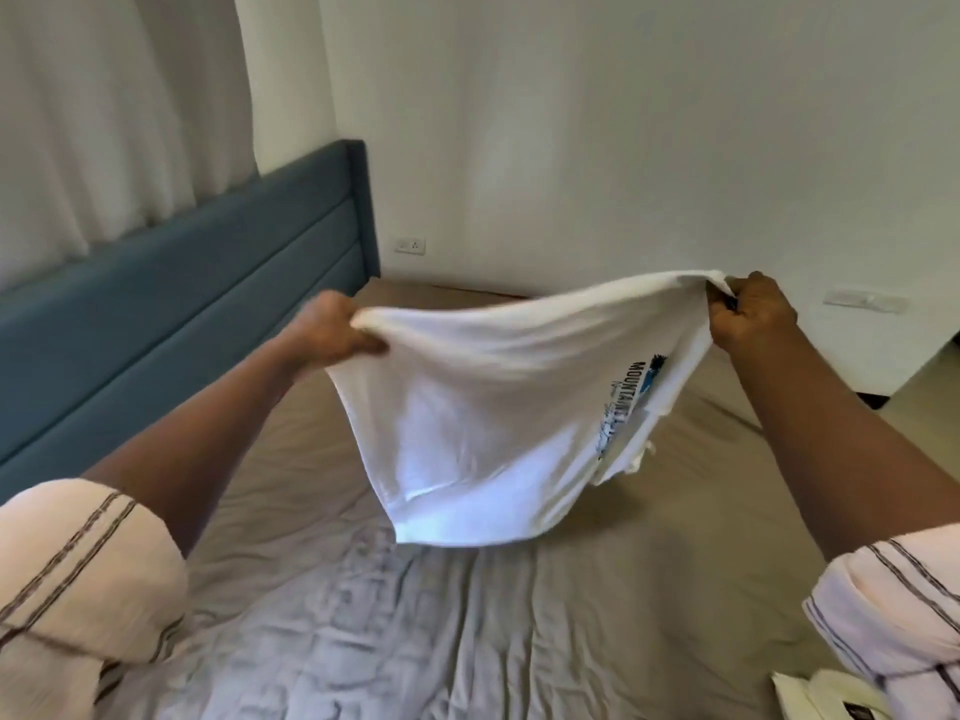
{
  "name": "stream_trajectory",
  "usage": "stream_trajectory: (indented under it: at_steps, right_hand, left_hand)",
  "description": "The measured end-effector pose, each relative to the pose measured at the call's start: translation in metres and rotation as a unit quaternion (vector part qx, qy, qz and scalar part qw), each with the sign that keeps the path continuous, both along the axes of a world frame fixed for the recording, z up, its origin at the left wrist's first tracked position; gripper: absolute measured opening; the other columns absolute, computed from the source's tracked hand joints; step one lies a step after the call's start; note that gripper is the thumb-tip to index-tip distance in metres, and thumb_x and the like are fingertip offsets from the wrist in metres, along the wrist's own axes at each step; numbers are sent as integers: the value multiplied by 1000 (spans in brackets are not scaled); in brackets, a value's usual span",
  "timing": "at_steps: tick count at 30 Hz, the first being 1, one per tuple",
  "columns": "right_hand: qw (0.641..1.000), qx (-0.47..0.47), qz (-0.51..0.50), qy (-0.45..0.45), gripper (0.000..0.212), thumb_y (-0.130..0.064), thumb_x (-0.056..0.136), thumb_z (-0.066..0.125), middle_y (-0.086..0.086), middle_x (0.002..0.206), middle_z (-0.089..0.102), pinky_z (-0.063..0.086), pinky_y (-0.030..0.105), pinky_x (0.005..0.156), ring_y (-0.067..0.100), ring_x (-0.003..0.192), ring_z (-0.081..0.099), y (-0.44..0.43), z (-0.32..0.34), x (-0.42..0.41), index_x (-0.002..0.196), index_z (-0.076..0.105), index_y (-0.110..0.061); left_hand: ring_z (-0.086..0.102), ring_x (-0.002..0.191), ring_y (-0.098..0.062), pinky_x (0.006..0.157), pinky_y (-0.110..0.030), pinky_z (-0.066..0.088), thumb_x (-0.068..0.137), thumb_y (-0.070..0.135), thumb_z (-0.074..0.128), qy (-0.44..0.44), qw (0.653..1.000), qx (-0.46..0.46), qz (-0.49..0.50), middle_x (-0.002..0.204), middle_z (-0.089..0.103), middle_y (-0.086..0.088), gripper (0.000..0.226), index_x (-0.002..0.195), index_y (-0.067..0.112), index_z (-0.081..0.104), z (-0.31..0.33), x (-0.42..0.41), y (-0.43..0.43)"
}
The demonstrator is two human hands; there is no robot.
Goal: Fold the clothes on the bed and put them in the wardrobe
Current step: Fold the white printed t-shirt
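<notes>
T-shirt (483, 407), white, with "MOUNTAIN" print at one side: I held it stretched above the bed (649, 589), my left hand (332, 332) and right hand (748, 314) each gripping a top corner in curled fingers. Blue headboard (171, 283) stood at left; light folded item (826, 696) lay at lower right.

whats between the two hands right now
A white t-shirt spans the whole gap in the head view, its top edge gripped by the left hand at one end and the right hand at the other.
</notes>
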State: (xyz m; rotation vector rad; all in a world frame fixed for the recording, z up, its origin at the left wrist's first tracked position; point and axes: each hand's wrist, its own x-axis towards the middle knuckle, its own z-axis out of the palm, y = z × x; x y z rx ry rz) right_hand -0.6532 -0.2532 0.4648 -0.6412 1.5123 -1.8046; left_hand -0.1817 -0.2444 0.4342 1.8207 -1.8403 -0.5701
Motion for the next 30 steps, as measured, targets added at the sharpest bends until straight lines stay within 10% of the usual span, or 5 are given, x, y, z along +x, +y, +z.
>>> stream_trajectory:
  at_steps: [4, 8, 16, 20, 30]
  right_hand:
    - [930, -172, -73, -316, 31, 18, 92, 54, 11, 96, 62, 58, 31, 52, 26, 95, 64, 22, -22, -4, 86, 61, -11]
    - [947, -168, 4, -272, 40, 14, 77, 65, -2, 71, 71, 60, 29, 86, 12, 74, 69, 96, -67, 13, 62, 75, -22]
    - [910, 185, -94, -358, 39, 10, 103, 41, -10, 67, 71, 49, 13, 48, -2, 56, 64, 286, -371, 53, 92, 58, -23]
    - [894, 337, -112, -273, 32, 1, 104, 49, 13, 127, 63, 47, 27, 97, 26, 112, 62, 341, -466, 74, 133, 61, -6]
    - [871, 475, -81, -96, 25, 16, 87, 67, -6, 40, 55, 37, 15, 34, 2, 32, 49, 428, -534, 97, 72, 59, -3]
  left_hand:
    - [55, 71, -36, 60, -44, 39, 80, 19, 68, -1, 924, -362, 120, 74, 56, -11, 18, 72, 18, 52, -30, -3, 6]
    - [46, 67, -32, 56, -41, 28, 73, 1, 57, -14, 891, -443, 98, 72, 48, -12, 19, 70, 13, 43, -98, 14, 62]
    - [55, 81, -39, 56, -44, 42, 66, -7, 67, -82, 978, -81, 174, 85, 49, -6, 30, 71, 18, 51, -318, 67, 241]
    - [60, 73, -41, 55, -40, 42, 77, -6, 64, -114, 974, 42, 190, 95, 49, -8, 27, 77, 19, 54, -383, 76, 295]
    - [67, 82, -40, 75, -45, 57, 70, -13, 65, -131, 961, 215, 114, 103, 64, -15, 36, 73, 23, 72, -479, 116, 370]
